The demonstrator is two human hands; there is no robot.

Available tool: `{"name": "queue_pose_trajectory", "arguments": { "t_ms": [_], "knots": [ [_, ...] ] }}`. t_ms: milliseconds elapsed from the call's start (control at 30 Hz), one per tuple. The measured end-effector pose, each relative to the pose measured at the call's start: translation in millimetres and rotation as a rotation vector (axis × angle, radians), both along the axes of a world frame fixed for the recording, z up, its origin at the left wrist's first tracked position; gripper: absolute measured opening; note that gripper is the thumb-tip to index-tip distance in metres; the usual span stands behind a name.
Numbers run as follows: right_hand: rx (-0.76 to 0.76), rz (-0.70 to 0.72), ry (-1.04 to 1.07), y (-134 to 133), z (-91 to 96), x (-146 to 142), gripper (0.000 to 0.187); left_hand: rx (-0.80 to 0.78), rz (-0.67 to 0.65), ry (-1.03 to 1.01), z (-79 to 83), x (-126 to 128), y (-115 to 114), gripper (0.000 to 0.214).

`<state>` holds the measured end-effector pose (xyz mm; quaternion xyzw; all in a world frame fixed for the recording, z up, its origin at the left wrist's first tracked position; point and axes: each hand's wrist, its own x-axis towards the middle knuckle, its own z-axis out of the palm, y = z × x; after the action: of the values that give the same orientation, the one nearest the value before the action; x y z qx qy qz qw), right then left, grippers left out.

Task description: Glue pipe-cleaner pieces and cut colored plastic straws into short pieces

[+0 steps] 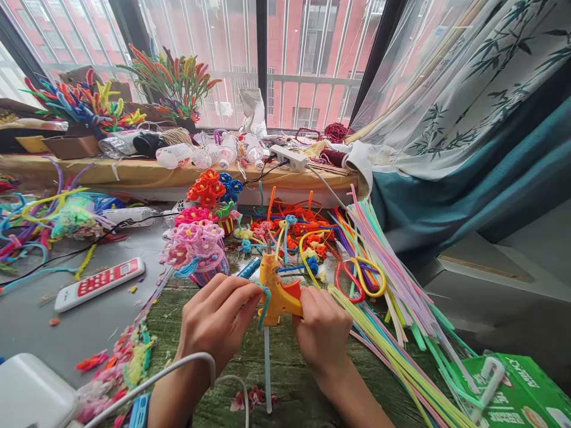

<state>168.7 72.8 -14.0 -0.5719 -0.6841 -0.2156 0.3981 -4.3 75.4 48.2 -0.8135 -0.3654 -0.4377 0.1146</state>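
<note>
My right hand (322, 327) is closed around the handle of a yellow glue gun (273, 291) with an orange trigger. The gun's nozzle points away from me, and a whitish glue stick (267, 371) sticks out of its back end toward me. Beside the gun's body, my left hand (218, 315) pinches a short teal pipe cleaner (264, 306) that is bent at its top. Just beyond my left hand stands a bunch of pink pipe-cleaner flowers (198, 241). My left fingertips are close to the gun; whether they touch it I cannot tell.
Scissors (357, 279) with red and yellow handles lie to the right, by long bundled pipe cleaners (392, 351). Orange pipe-cleaner pieces (294, 226) are heaped behind the gun. A white remote (100, 284) is at left, a green box (517, 386) at lower right. White cable (156, 380) crosses my left wrist.
</note>
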Motion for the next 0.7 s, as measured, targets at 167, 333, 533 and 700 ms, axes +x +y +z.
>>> {"name": "queue_pose_trajectory", "arguments": {
  "t_ms": [167,333,533,700],
  "knots": [
    [0.030,-0.001,-0.027,0.7,1.9,-0.2,0.032,0.022,0.029,0.040,-3.8,-0.9,1.7,0.009],
    [0.031,-0.003,-0.057,0.4,2.7,0.0,0.036,0.032,0.036,0.095,1.2,-0.7,-0.9,0.010],
    [0.047,-0.015,-0.136,-0.1,4.9,-0.5,0.040,0.018,0.060,0.139,1.7,-1.6,-0.9,0.006],
    [0.067,-0.017,-0.161,0.0,5.7,-1.3,0.040,0.018,0.078,0.211,0.0,-5.6,-0.1,0.005]
  ]
}}
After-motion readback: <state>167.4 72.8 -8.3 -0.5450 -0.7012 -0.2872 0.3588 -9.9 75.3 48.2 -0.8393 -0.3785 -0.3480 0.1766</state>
